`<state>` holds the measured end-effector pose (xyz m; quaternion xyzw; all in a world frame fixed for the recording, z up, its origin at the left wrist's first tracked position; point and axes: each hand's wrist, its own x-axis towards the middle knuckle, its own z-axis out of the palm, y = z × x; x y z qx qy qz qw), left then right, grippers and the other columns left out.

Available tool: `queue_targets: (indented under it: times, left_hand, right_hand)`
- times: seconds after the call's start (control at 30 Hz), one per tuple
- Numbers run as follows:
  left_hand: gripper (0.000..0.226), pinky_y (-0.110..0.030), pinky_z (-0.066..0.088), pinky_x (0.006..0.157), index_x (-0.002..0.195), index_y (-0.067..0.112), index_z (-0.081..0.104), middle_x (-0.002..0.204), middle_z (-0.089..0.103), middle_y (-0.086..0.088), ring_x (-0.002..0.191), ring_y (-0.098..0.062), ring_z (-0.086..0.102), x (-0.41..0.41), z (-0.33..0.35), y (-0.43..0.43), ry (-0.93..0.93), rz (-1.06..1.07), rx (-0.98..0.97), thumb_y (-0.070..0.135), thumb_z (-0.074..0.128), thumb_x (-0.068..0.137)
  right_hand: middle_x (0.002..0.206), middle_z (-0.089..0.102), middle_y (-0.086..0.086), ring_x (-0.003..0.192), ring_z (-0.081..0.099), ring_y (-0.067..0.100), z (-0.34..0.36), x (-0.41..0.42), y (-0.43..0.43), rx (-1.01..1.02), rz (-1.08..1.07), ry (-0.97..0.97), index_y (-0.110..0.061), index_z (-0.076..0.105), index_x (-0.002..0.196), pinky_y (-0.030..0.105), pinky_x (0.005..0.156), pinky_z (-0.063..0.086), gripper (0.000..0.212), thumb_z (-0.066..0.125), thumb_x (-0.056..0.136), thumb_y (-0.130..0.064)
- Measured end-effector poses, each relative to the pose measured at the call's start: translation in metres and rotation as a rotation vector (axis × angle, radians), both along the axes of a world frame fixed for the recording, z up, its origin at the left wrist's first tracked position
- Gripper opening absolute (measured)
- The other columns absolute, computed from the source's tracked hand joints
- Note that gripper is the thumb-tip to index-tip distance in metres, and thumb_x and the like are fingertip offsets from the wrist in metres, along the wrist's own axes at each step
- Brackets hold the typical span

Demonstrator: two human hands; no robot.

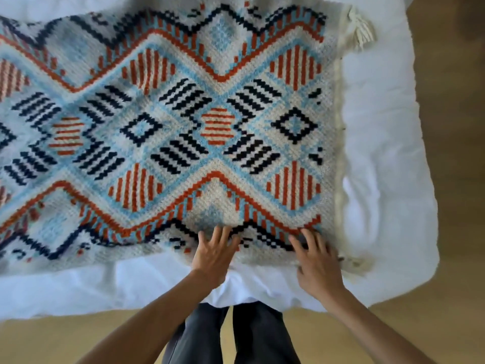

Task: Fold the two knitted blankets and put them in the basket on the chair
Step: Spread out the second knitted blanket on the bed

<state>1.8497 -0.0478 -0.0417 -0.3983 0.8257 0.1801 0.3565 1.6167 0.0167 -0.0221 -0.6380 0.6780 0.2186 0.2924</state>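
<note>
A knitted blanket (183, 122), patterned in cream, light blue, orange-red and navy diamonds, is seen spread flat across white bedding (380, 153), filling the left and centre of the frame and cut off by the left edge. A cream tassel (363, 30) is seen at its upper right corner and another, blurred, at the lower right corner (359, 264). The left hand (214, 254) is laid on the blanket's near edge at lower centre, fingers spread and fairly straight, with nothing gripped. The right hand (317, 264) is placed on the same edge towards the lower right, near the corner tassel, its fingers likewise extended onto the knit and not closed round it. Dark trousers (236, 337) and a wooden floor (459, 232) are shown at the bottom and right.
</note>
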Motion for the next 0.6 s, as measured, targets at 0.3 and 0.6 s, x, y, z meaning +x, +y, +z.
queue_targets:
  times: [0.3, 0.6]
  left_hand:
    - [0.044, -0.034, 0.047, 0.076, 0.134, 0.011, 0.036, 0.122, 0.051, -0.008, 0.108, -0.025, 0.051, -0.036, 0.007, -0.009, 0.205, 0.340, -0.051, 0.005, 0.039, 0.090]
    - [0.053, -0.043, 0.035, 0.100, 0.135, 0.012, 0.032, 0.135, 0.036, -0.010, 0.124, -0.029, 0.033, -0.046, -0.002, 0.030, 0.138, 0.128, 0.099, 0.008, 0.044, 0.084]
  right_hand:
    - [0.104, 0.056, 0.022, 0.091, 0.055, 0.039, 0.002, -0.029, 0.002, -0.231, -0.328, 0.093, 0.000, 0.062, 0.105, 0.045, 0.071, 0.049, 0.031, 0.066, 0.075, 0.004]
    - [0.081, 0.055, 0.016, 0.076, 0.049, 0.034, 0.014, -0.100, 0.046, -0.632, -0.091, 0.186, -0.001, 0.065, 0.080, 0.042, 0.061, 0.041, 0.031, 0.060, 0.056, 0.018]
